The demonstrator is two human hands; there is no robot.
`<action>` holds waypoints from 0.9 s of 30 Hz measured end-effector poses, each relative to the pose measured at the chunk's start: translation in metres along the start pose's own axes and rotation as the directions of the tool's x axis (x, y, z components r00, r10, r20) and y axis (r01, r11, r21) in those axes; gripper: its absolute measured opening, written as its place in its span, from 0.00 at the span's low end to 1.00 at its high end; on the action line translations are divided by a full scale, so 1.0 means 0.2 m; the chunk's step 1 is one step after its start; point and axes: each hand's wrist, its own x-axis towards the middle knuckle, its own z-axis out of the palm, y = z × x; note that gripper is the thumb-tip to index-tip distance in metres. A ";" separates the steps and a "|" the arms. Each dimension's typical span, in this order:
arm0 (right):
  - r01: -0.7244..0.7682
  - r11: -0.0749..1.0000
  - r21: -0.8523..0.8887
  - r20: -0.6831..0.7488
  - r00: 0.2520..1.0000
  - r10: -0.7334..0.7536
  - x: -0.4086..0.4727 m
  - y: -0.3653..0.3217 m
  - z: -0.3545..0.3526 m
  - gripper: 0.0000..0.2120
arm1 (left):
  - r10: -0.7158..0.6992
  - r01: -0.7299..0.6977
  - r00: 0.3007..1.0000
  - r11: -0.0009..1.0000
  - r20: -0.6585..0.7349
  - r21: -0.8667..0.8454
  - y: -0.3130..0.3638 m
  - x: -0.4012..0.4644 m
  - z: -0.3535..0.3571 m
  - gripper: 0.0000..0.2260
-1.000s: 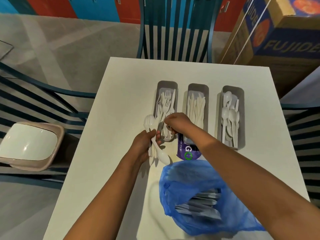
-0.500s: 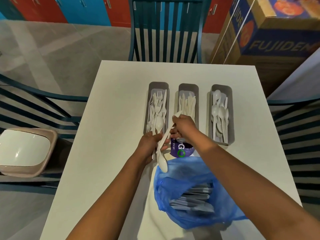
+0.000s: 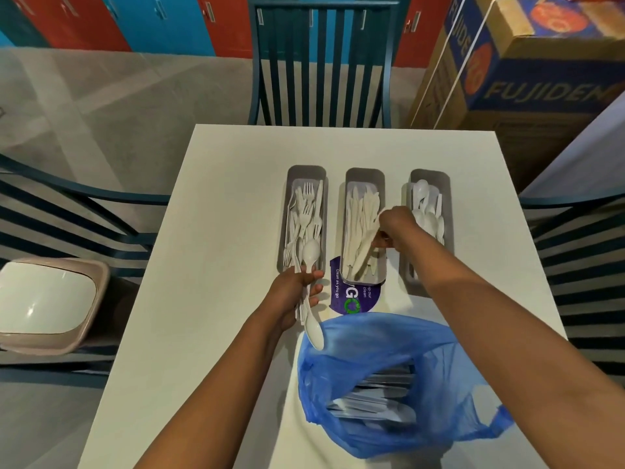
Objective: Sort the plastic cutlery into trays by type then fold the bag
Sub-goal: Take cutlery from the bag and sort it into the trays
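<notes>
Three grey trays stand side by side on the white table [image 3: 216, 299]: the fork tray [image 3: 306, 170] on the left, the knife tray [image 3: 364, 174] in the middle, the spoon tray [image 3: 429, 176] on the right. My left hand [image 3: 296, 292] grips a bundle of white cutlery [image 3: 309, 265] with spoons sticking out, just in front of the fork tray. My right hand [image 3: 397, 228] pinches a white knife [image 3: 368, 243] over the knife tray. A blue plastic bag [image 3: 389, 336] lies open in front, with more white cutlery inside.
A purple round sticker [image 3: 348, 299] lies under the knife tray's near end. Dark teal chairs [image 3: 321, 62] stand at the far, left and right sides of the table. A beige bin [image 3: 44, 299] sits on the left, a large cardboard box [image 3: 527, 72] at the far right.
My right hand drew a knife from the bundle in my left hand and carried it right, over the knife tray. My left hand stayed in front of the fork tray.
</notes>
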 end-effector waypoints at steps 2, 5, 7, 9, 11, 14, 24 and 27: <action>0.078 0.991 -0.111 -0.060 0.995 -0.085 0.03 -0.02 0.01 0.12 | 0.009 -0.009 1.000 1.000 0.005 -0.008 0.00 0.01 0.00 0.07; 0.208 0.955 -0.211 -0.073 0.971 -0.228 0.05 -0.01 0.04 0.08 | 0.028 -0.027 1.000 1.000 0.012 -0.009 0.01 0.03 0.00 0.08; 0.287 0.906 -0.312 -0.053 0.947 -0.318 0.04 0.02 0.06 0.14 | 0.032 -0.032 0.999 0.999 0.023 -0.014 0.01 0.05 0.00 0.08; 0.353 0.865 -0.357 -0.029 0.921 -0.388 0.01 0.07 0.09 0.22 | 0.034 -0.033 0.999 0.999 0.037 -0.028 0.01 0.06 0.00 0.09; 0.441 0.838 -0.320 -0.004 0.884 -0.467 -0.03 0.14 0.13 0.19 | 0.038 -0.035 0.998 0.998 0.049 -0.047 0.00 0.08 0.00 0.09; 0.452 0.851 -0.268 0.177 0.891 -0.418 -0.11 0.23 0.22 0.11 | 0.052 -0.047 0.996 0.996 0.067 -0.073 -0.01 0.09 0.02 0.09; 0.222 0.966 0.131 0.178 0.953 -0.243 -0.14 0.26 0.24 0.03 | 0.032 -0.025 0.990 0.998 0.138 -0.050 -0.02 0.06 0.06 0.09; 0.212 0.955 0.209 0.129 0.962 -0.242 -0.12 0.21 0.14 0.04 | 0.014 -0.007 0.996 0.996 0.083 -0.085 -0.03 0.05 0.06 0.09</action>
